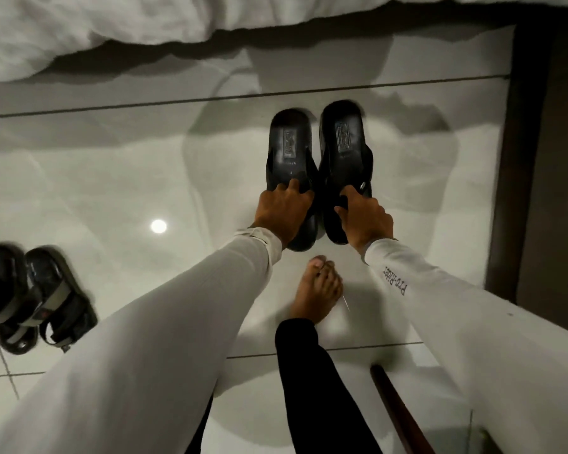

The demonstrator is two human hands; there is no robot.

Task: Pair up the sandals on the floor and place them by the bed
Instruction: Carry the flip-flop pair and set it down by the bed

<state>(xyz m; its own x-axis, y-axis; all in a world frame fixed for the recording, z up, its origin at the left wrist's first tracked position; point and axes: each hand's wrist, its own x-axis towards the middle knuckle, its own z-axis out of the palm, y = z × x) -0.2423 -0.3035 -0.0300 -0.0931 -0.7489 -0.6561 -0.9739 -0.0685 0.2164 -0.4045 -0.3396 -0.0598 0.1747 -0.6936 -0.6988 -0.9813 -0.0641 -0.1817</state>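
Left hand [284,211] grips the left black sandal [289,158]; right hand [364,217] grips its mate [345,149], apparently just touching. Level the heels, parallel to the bed [112,31].

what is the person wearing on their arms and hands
Both arms are in long, close-fitting white sleeves down to the wrists. The right sleeve carries dark lettering reading "Pro-Rider" near its cuff; the left sleeve looks plain. The left hand and right hand are bare.

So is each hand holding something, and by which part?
Yes. The left hand grips the left black slip-on sandal at its strap end; the right hand grips the right black slip-on sandal likewise.
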